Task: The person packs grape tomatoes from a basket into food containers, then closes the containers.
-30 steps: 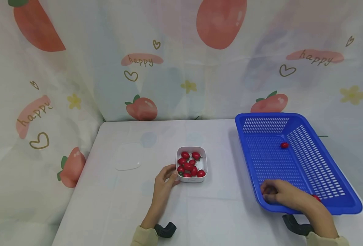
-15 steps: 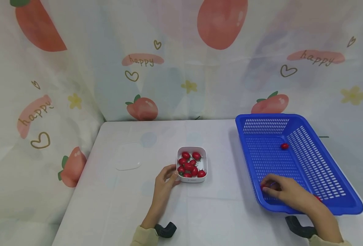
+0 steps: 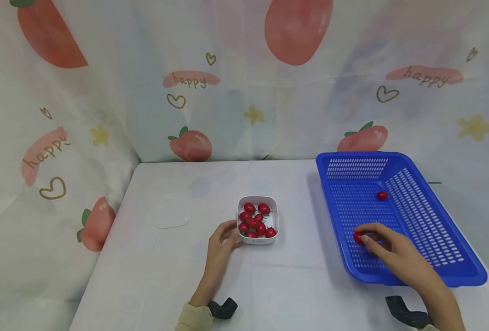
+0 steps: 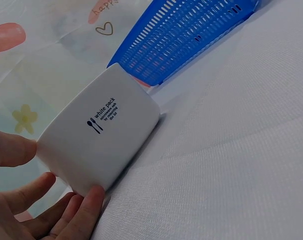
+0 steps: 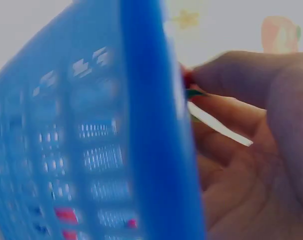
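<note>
A small white container [image 3: 258, 241] holding several red cherry tomatoes [image 3: 253, 223] stands mid-table. My left hand [image 3: 221, 250] holds it at its left side, thumb near the front corner; in the left wrist view the fingers [image 4: 91, 200] meet its wall low down. Inside the blue basket [image 3: 332, 216], my right hand [image 3: 399, 253] pinches one cherry tomato [image 3: 358, 238] between thumb and fingers. Its green stem [image 5: 195, 93] shows in the right wrist view, where the basket's rim hides part of the hand. Another cherry tomato [image 3: 382, 195] lies farther back in the basket.
A clear, flat lid-like piece [image 3: 173, 210] lies on the white table left of the container. Printed cloth [image 3: 227, 101] hangs behind and at the left. Patches of red [image 5: 66, 215] show through the basket's mesh in the right wrist view.
My right hand has risen from the basket's near left corner and moved a little away from me, now with a cherry tomato showing at its fingertips. The left hand and container stay put.
</note>
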{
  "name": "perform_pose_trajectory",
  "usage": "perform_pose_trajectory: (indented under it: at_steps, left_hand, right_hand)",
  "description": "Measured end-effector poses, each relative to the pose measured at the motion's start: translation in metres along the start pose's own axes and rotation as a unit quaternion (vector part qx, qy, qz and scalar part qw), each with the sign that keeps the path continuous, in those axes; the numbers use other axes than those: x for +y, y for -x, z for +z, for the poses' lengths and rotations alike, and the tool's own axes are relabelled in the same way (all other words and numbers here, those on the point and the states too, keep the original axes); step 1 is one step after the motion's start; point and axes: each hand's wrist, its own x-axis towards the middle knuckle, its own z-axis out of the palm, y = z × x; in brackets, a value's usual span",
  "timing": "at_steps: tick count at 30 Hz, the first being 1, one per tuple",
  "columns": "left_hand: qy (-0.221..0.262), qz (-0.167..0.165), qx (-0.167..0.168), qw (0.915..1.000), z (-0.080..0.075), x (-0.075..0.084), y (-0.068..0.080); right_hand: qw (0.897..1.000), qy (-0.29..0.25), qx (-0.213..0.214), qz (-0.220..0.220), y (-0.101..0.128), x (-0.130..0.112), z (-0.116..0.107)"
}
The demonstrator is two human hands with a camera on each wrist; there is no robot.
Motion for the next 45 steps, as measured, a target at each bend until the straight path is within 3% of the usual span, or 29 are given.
perform_pose_trajectory:
  at_steps: [9, 15, 22, 31, 39, 45]
  left_hand:
    - [0.001, 0.003, 0.000, 1.0000, 0.001, -0.001, 0.000]
    - [-0.003, -0.001, 0.001, 1.0000, 0.001, -0.002, -0.002]
    - [-0.003, -0.002, 0.009, 1.0000, 0.001, -0.002, -0.003]
    - [-0.008, 0.003, 0.008, 0.9999, 0.001, -0.003, -0.002]
    - [-0.008, 0.000, 0.009, 0.9999, 0.001, 0.000, -0.002]
    - [-0.001, -0.002, 0.005, 1.0000, 0.001, 0.000, -0.002]
  right_hand:
    - [0.988, -0.113, 0.090, -0.045, -0.002, -0.018, 0.011]
    - [0.973, -0.191, 0.102, -0.085, -0.007, -0.033, 0.023]
    - [0.964, -0.217, 0.116, -0.100, -0.020, -0.056, 0.042]
    - [0.960, -0.234, 0.094, -0.120, -0.041, -0.085, 0.069]
    - [0.957, -0.260, 0.058, -0.111, -0.060, -0.100, 0.089]
    - [0.961, -0.254, 0.050, -0.094, -0.072, -0.108, 0.104]
